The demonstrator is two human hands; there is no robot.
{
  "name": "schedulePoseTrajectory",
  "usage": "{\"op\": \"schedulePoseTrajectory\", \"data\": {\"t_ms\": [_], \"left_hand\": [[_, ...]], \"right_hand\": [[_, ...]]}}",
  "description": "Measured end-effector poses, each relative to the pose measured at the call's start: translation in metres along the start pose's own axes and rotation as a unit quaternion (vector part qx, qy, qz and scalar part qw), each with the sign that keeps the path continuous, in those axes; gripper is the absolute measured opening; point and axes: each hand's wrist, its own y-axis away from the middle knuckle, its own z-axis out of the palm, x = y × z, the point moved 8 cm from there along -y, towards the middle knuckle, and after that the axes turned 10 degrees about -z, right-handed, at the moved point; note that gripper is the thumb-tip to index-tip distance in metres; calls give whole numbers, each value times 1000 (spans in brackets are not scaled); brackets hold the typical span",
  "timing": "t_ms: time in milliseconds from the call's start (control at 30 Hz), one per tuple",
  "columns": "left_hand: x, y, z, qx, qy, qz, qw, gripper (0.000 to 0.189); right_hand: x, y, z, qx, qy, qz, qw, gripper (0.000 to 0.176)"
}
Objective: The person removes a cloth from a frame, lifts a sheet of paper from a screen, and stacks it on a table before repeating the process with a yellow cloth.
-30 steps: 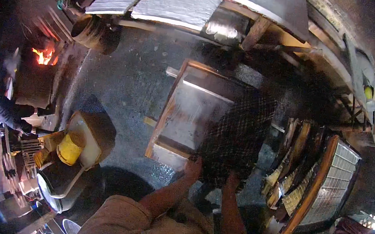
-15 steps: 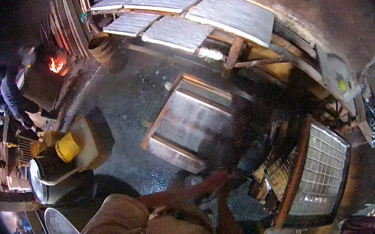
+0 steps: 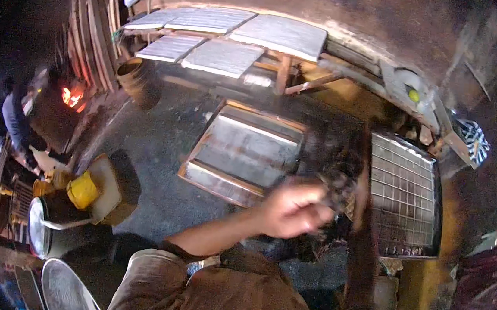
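Note:
My left hand is raised in front of my body, blurred, with its fingers curled. Against its fingertips is a dark clump; its kind is hard to make out. My right arm reaches forward along the left edge of a framed grid panel. Shadow and blur hide the fingers of my right hand beside that edge. Ahead of my left hand, a wooden frame with pale sheet-like panels lies on the dark floor.
Pale slabs rest on a long bench along the wall. At left are a fire, a bent-over person, a yellow container and a dark drum. A brown bucket stands near the bench.
My left hand has risen from low near the floor, and my right arm has swung right to the grid panel. The panel sits closer to the bench; the view has shifted too.

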Motion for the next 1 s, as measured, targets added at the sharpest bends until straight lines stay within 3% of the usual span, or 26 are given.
{"op": "schedulePoseTrajectory", "data": {"t_ms": [33,67,100,133,200,300,333,367,400,433,467,500,533,667,733,800,833,900,933,1000], "left_hand": [[-18,6,-11,14,-65,-41,997,7],[-9,4,-16,20,15,-96,995,17],[-30,9,-21,13,73,-183,980,24],[-35,11,-23,-15,47,-217,975,25],[-64,21,-25,25,25,-286,958,25],[-93,36,-1,-24,130,-328,935,30],[-94,37,5,-37,131,-325,936,30],[-93,39,12,-45,287,-318,902,33],[-92,41,18,-52,437,-309,843,36],[-91,41,19,-52,474,-289,830,44],[-94,40,19,-63,477,-292,827,44],[-97,40,15,-67,454,-286,841,45],[-100,39,9,-70,431,-279,856,47],[-128,53,-26,-2,348,-318,882,42],[-145,58,-43,4,348,-322,881,38],[-167,66,-75,59,250,-340,905,36],[-183,73,-90,81,216,-343,911,34],[-215,91,-123,114,168,-367,908,35],[-235,104,-146,154,114,-382,904,35],[-290,145,-191,182,102,-403,891,35]], "right_hand": [[2,-24,-33,43,172,-106,978,34],[-96,-40,-46,-94,-158,-20,983,30],[-174,-54,-73,-106,-24,-110,988,30],[-210,-57,-99,-44,-117,6,992,29],[-276,-63,-159,21,-81,51,995,19],[-341,-87,-244,109,-54,-72,990,23],[-349,-94,-276,67,-40,-40,996,17],[-353,-107,-323,89,-55,-42,994,19],[-368,-108,-369,229,-37,-54,971,20],[-398,-106,-390,234,19,-97,967,21],[-405,-122,-442,235,-20,-158,959,26],[-443,-102,-437,378,50,-210,900,32],[-473,-83,-429,435,125,-279,847,32],[-518,-12,-403,505,376,-458,628,29],[-512,0,-398,512,446,-480,556,28],[-498,-17,-421,509,505,-458,525,26],[-486,-30,-437,501,535,-435,522,26],[-425,-64,-485,450,588,-358,569,25],[-382,-58,-435,438,524,-319,657,28],[-234,-41,-392,327,472,-131,808,24]]}}
